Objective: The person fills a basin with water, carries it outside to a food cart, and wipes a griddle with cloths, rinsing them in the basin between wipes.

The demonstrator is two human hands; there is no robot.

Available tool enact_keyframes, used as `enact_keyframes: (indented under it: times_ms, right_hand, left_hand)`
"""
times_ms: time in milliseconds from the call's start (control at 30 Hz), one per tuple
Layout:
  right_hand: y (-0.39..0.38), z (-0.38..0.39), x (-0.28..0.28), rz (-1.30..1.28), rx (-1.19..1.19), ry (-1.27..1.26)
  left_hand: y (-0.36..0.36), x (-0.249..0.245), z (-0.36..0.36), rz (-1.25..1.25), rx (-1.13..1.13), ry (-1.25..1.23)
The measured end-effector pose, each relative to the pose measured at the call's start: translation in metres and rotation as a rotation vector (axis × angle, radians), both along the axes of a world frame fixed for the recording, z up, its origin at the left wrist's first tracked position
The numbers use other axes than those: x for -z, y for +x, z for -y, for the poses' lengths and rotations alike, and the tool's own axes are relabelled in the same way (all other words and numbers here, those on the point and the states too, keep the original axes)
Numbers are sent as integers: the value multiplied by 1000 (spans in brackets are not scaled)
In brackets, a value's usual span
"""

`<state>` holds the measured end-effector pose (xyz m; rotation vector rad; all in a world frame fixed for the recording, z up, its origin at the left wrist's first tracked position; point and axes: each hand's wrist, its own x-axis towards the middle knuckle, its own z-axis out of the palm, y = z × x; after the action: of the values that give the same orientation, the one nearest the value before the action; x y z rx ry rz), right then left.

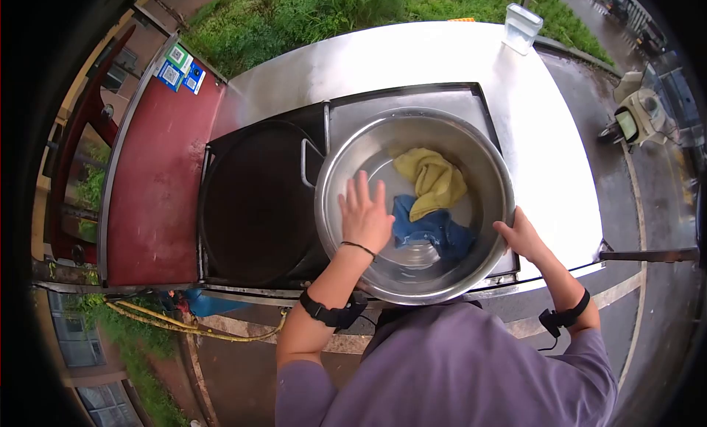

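One steel basin (333, 169) was seen on the steel table (549, 147), overhanging the near edge. The left hand (364, 219) was placed inside the basin on its left inner wall, fingers (362, 185) spread open and flat, nothing gripped. The right hand (521, 237) was set on the basin's right rim, fingers (505, 226) closed over the edge.

Two cloths were counted in the basin. One yellow cloth (433, 180) was bunched toward the far side, just right of the left fingertips and not touched by them. One blue cloth (431, 232) was crumpled below it, touching it, and lay just beside the left palm; contact with the palm could not be made out. Both cloths were well apart from the right fingers.

One dark round pan (254, 202) was noted left of the basin and one clear container (522, 28) at the table's far edge. Two black wrist straps were counted, one per forearm.
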<state>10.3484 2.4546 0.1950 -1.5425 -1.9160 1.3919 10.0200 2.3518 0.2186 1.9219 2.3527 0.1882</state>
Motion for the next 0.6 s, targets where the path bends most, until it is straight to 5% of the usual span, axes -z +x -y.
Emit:
enact_keyframes:
  times_ms: [33,100,167,233,300,400,500,600]
  right_hand:
    - [-5,8,-11,45,-5,-196]
    - [-4,22,-2,14,-36,-168]
    - [-8,31,-15,263,-90,-118]
    - [-11,38,-21,315,-115,-94]
    - [1,43,1,549,-192,334]
    - [-14,50,-38,699,-230,364]
    - [-37,51,-77,882,-292,285]
    - [-53,45,-83,548,-485,570]
  left_hand:
    - [9,9,-7,153,151,-184]
    - [36,12,-22,222,318,-518]
    - [54,26,-41,36,374,-698]
    - [60,51,-50,-20,328,-690]
    - [59,80,-55,-79,287,-687]
    - [51,129,-65,73,373,-429]
    - [45,63,-70,143,469,-516]
    - [37,1,-49,330,453,-238]
